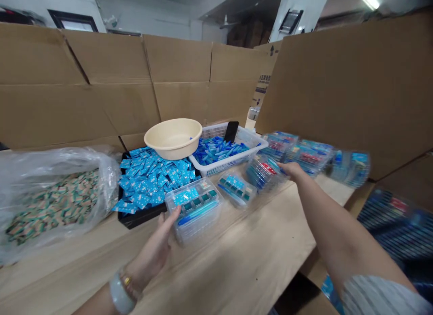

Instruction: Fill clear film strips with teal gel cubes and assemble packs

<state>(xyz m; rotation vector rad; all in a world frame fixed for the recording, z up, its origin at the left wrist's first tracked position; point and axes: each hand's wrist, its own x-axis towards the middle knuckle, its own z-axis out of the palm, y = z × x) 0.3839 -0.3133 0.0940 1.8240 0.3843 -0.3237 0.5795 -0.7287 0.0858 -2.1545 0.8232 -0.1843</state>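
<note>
My left hand (156, 248) rests against the near left side of a stack of clear plastic packs (196, 209) holding blue and teal items; its fingers are curled round the stack's edge. My right hand (293, 169) reaches far across the wooden table (243, 261) and touches a blurred stack of clear packs with blue and red print (267, 170). Its fingers are hidden behind that stack. Another single clear pack (236, 187) lies between the two stacks.
A black tray of blue sachets (149, 179), a cream basin (173, 136), a white basket of blue sticks (223, 152) with a dark phone (231, 131), more packs (311, 155), a plastic bag of green-brown sachets (54, 197). Cardboard walls (338, 89) surround the table.
</note>
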